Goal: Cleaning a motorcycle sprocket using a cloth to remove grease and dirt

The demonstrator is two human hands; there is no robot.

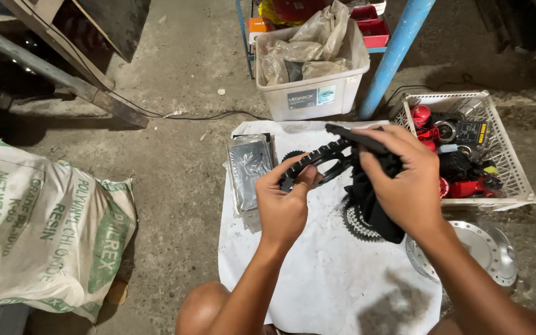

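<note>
I'm looking straight down at my two hands over a white sheet (317, 273) spread on the concrete floor. My left hand (283, 205) is closed narrow, thumb and fingertips pinching the near end of a black toothed sprocket piece (317, 158), which sits up in the air above the sheet, tilted, running from my left fingers up toward my right. My right hand (404, 180) is wrapped around a black cloth (373, 205), fingers curled over the far end of the sprocket piece, so that end is mostly hidden; the cloth hangs down from my palm to the sheet. Under the cloth, flat on the sheet, a round toothed chainring (356, 224) peeks out. Just left of my left hand lies a clear plastic packet (249, 170) with a dark part inside. To the right, a white mesh basket (510, 167) full of red and black parts, and near my right forearm a shiny metal disc (485, 251) on the floor. Ahead, a white plastic tub (317, 93) with crumpled bags, beside a blue pole (398, 49). Far left, a big printed sack (44, 229)
</note>
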